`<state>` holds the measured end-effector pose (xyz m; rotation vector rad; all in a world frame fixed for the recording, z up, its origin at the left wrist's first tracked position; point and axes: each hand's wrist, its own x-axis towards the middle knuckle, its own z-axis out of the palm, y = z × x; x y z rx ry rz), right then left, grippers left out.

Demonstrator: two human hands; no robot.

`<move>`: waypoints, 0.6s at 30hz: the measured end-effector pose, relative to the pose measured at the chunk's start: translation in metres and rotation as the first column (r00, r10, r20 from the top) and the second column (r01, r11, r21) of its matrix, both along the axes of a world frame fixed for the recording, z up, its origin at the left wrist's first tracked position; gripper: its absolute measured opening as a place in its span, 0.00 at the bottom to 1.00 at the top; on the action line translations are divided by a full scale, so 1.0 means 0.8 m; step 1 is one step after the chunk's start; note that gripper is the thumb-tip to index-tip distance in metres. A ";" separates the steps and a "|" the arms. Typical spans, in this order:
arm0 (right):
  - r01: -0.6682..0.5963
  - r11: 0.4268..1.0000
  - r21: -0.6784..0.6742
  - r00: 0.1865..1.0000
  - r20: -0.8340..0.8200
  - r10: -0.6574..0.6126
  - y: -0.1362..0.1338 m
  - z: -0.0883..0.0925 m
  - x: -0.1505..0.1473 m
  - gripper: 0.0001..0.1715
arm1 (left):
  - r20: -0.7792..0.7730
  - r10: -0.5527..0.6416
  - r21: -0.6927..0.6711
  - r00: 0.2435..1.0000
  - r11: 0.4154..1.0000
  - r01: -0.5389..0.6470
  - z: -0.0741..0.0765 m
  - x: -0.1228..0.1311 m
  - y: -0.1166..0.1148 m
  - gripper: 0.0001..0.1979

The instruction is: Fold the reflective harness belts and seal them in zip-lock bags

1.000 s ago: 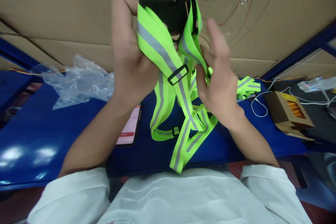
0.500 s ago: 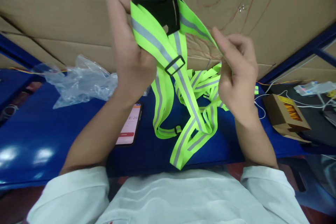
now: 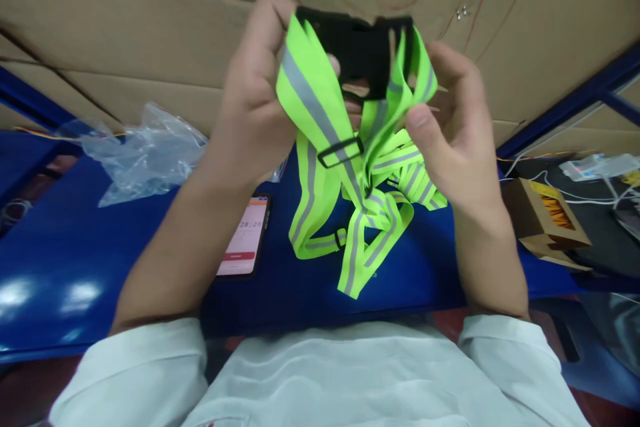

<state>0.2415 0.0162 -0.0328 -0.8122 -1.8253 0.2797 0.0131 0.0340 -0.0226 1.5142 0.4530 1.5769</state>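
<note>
A large black buckle (image 3: pixel 357 53) with neon-green reflective straps (image 3: pixel 310 90) is held up over the table between both hands. My left hand (image 3: pixel 260 93) is closed around the buckle's left end and the strap there. At the buckle's right end, my right hand (image 3: pixel 457 120) is closed on the strap, its thumb at the front and its other fingers partly hidden behind. A small black slider (image 3: pixel 341 152) sits on the hanging strap. The strap's lower loops droop to the table. Behind them lies a bundle of more green reflective strap (image 3: pixel 413 170).
On the blue table (image 3: pixel 65 240) lie a clear plastic bag (image 3: pixel 150 157) at the left and a phone (image 3: pixel 245 233) near my left forearm. An open cardboard box (image 3: pixel 545 223) stands at the right among white cables. A cardboard panel (image 3: pixel 150 27) rises behind.
The buckle has shifted right and slightly down with my left hand. My right hand has gone from pulling the strap outward to gripping it close at the buckle's right end.
</note>
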 end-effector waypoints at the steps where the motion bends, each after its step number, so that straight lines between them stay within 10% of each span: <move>1: -0.081 0.996 -0.044 0.996 -0.033 0.080 0.000 0.003 0.004 0.31 | -0.100 -0.016 0.055 0.995 0.998 0.021 0.001 0.000 -0.004 0.10; 7: -0.303 0.930 -0.207 0.943 0.078 0.324 -0.010 0.022 0.014 0.19 | -0.335 0.009 0.180 0.942 0.982 0.054 0.000 -0.003 -0.011 0.08; 14: -0.085 0.985 -0.150 0.981 0.160 0.109 -0.019 0.021 0.009 0.16 | -0.296 -0.090 0.067 0.951 0.991 0.115 -0.008 0.013 -0.016 0.09; 18: 0.141 0.989 0.041 0.971 0.191 -0.146 -0.022 0.024 0.014 0.10 | -0.165 -0.448 -0.185 0.879 0.889 0.418 -0.009 0.016 -0.019 0.22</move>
